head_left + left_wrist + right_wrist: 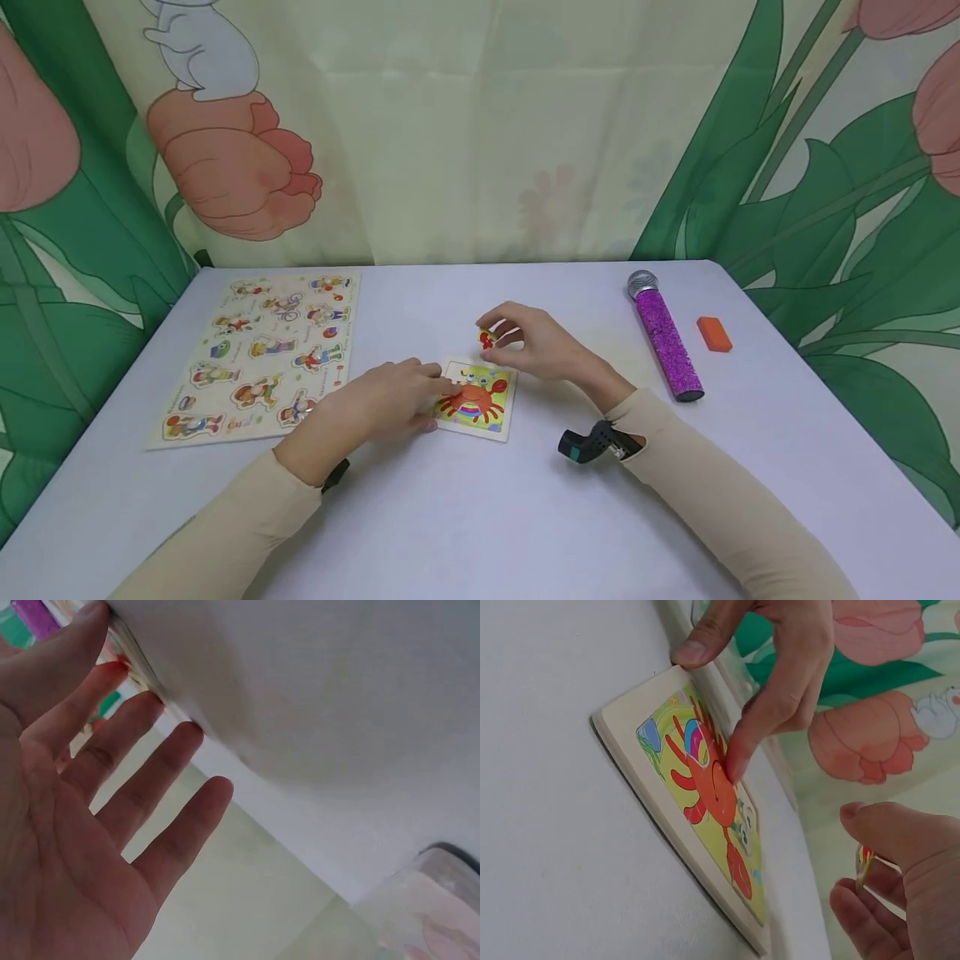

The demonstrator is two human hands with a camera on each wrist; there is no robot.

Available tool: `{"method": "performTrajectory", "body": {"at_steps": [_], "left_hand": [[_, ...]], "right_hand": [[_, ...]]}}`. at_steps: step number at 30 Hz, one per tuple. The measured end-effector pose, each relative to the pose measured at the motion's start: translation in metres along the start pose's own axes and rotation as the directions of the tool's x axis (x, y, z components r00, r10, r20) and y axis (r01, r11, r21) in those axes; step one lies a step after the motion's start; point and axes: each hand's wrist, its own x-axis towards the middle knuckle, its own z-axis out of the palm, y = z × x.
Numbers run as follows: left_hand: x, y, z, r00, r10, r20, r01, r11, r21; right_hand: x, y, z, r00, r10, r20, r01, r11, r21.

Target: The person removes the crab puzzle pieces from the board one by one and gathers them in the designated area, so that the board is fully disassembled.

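A small square crab jigsaw puzzle (498, 425) lies on the table, its red crab and yellow background in a pale frame. My left hand (386, 398) is at its left side, fingers extended; the right wrist view shows the index finger (739, 754) touching the crab and the thumb (694, 651) at the frame's edge. Just above the puzzle's far edge, my right hand (536, 340) pinches a small red-and-yellow puzzle piece (487, 339) between thumb and fingers. That piece (865, 862) is held edge-on in the right wrist view.
A large peg puzzle board (247, 362) with figures of children lies to the left. On the right are a purple glittery microphone (667, 342) and an orange block (714, 334). A printed curtain (465, 150) hangs behind the white table (465, 533).
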Motion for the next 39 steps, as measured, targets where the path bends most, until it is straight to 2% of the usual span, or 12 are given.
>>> {"method": "performTrajectory", "body": {"at_steps": [8,13,18,26,32,39], "left_hand": [[-0.003,-0.002,0.000,0.999,-0.046,0.003,0.046,0.999,-0.006],[-0.002,-0.003,-0.003,0.998,-0.062,-0.009,0.062,0.998,-0.003],[-0.006,-0.006,0.000,0.997,-0.081,-0.011,0.081,0.997,-0.018],[-0.009,-0.016,0.003,0.994,-0.104,0.011,0.105,0.985,-0.134],[-0.008,-0.018,-0.001,0.993,-0.115,0.027,0.117,0.987,-0.109],[-0.007,-0.018,-0.004,0.992,-0.122,0.042,0.127,0.983,-0.132]], "right_hand": [[-0.008,0.009,-0.019,0.998,-0.008,-0.062,0.004,0.998,-0.064],[-0.014,0.019,-0.030,0.994,-0.005,-0.107,-0.003,0.998,-0.069],[-0.021,0.029,-0.032,0.997,0.011,-0.075,-0.017,0.997,-0.077],[-0.020,0.038,-0.042,0.997,0.037,-0.073,-0.042,0.997,-0.061],[-0.018,0.047,-0.042,0.996,0.071,-0.051,-0.074,0.996,-0.050],[-0.020,0.052,-0.040,0.994,0.110,-0.015,-0.111,0.991,-0.074]]}}
